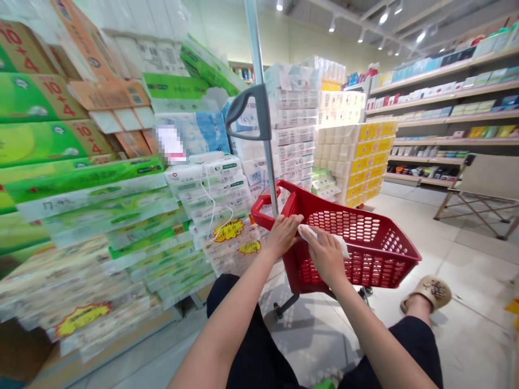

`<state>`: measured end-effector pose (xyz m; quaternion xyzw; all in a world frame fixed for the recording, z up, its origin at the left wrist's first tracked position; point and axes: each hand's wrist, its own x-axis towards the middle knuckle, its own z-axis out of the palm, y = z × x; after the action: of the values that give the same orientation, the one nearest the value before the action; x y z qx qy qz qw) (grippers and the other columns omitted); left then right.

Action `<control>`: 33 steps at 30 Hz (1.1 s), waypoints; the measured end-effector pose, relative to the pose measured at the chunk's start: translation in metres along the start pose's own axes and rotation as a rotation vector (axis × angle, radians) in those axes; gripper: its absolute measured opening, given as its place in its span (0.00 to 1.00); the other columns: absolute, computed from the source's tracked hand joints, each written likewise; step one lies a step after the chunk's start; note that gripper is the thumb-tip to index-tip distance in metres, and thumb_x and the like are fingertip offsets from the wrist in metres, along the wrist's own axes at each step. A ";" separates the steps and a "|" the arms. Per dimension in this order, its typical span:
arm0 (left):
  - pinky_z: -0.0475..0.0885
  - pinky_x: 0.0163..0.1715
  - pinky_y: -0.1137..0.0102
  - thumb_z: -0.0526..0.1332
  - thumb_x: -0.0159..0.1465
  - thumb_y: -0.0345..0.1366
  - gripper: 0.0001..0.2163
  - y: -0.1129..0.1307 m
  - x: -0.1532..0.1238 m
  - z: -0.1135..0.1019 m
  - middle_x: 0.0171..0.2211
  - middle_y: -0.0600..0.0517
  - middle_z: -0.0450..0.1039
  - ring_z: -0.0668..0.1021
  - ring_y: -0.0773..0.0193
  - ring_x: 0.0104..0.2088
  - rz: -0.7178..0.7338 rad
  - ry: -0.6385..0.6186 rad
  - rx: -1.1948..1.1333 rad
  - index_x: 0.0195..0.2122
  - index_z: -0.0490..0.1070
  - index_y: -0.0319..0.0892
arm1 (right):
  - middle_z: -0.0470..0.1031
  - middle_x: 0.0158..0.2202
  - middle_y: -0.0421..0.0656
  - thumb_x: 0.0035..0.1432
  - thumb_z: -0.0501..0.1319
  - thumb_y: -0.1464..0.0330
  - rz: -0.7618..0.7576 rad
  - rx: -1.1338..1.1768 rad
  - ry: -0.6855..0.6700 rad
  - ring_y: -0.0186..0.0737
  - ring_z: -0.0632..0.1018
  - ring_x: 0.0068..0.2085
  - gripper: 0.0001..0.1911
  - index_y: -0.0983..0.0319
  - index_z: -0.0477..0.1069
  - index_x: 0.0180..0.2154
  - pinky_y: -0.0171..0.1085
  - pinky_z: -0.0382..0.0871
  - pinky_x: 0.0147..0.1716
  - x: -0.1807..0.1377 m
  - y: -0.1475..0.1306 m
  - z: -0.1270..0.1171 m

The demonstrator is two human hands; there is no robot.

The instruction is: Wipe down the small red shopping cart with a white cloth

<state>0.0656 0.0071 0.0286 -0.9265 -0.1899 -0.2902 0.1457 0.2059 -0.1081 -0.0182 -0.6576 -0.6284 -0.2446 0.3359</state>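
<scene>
A red plastic shopping basket cart with a perforated body, small wheels and a tall metal pull handle with a grey grip stands between my legs. My left hand holds the basket's near rim, close to the base of the handle pole, its fingers laid over the edge. Just to the right, my right hand has a folded white tissue under its fingers, pressed on the same rim. The fingers' undersides are hidden in both hands.
Tall stacks of packaged tissues rise on the left, with yellow price tags. A phone with a white cable rests among them. More paper packs stand behind the cart. On the right are a folding chair and stocked shelves.
</scene>
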 end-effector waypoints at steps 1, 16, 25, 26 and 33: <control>0.59 0.59 0.58 0.60 0.66 0.38 0.25 0.000 0.000 0.000 0.56 0.43 0.68 0.71 0.56 0.57 0.000 -0.002 -0.003 0.62 0.52 0.43 | 0.67 0.59 0.43 0.61 0.54 0.73 0.002 -0.003 -0.003 0.47 0.67 0.55 0.31 0.47 0.60 0.64 0.48 0.61 0.56 -0.003 0.007 -0.003; 0.59 0.59 0.60 0.56 0.67 0.30 0.22 0.002 0.001 -0.003 0.57 0.44 0.66 0.69 0.58 0.59 0.003 -0.013 -0.016 0.62 0.52 0.43 | 0.65 0.60 0.43 0.62 0.54 0.72 -0.030 0.023 -0.014 0.48 0.65 0.57 0.28 0.49 0.63 0.62 0.48 0.62 0.56 0.001 -0.002 -0.001; 0.59 0.59 0.58 0.59 0.68 0.39 0.24 0.001 0.002 0.003 0.57 0.42 0.67 0.72 0.55 0.57 0.004 -0.004 0.000 0.62 0.52 0.43 | 0.69 0.54 0.47 0.60 0.54 0.73 0.060 -0.040 -0.006 0.50 0.68 0.52 0.26 0.51 0.67 0.59 0.49 0.64 0.52 -0.001 0.018 -0.004; 0.59 0.59 0.59 0.58 0.68 0.36 0.23 0.001 0.002 0.003 0.57 0.42 0.67 0.71 0.56 0.57 0.006 -0.006 0.002 0.62 0.52 0.43 | 0.69 0.55 0.47 0.60 0.54 0.72 0.040 -0.025 -0.006 0.50 0.67 0.53 0.26 0.51 0.67 0.59 0.48 0.64 0.52 0.005 0.006 -0.001; 0.57 0.60 0.60 0.56 0.68 0.33 0.22 0.000 -0.001 0.000 0.57 0.44 0.67 0.70 0.58 0.57 -0.003 -0.024 0.025 0.62 0.53 0.41 | 0.66 0.59 0.44 0.62 0.54 0.72 -0.029 0.001 -0.034 0.48 0.66 0.56 0.27 0.50 0.64 0.61 0.46 0.62 0.54 0.008 -0.005 -0.001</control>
<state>0.0647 0.0065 0.0284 -0.9278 -0.1965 -0.2768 0.1547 0.2022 -0.1036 -0.0111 -0.6523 -0.6438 -0.2377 0.3217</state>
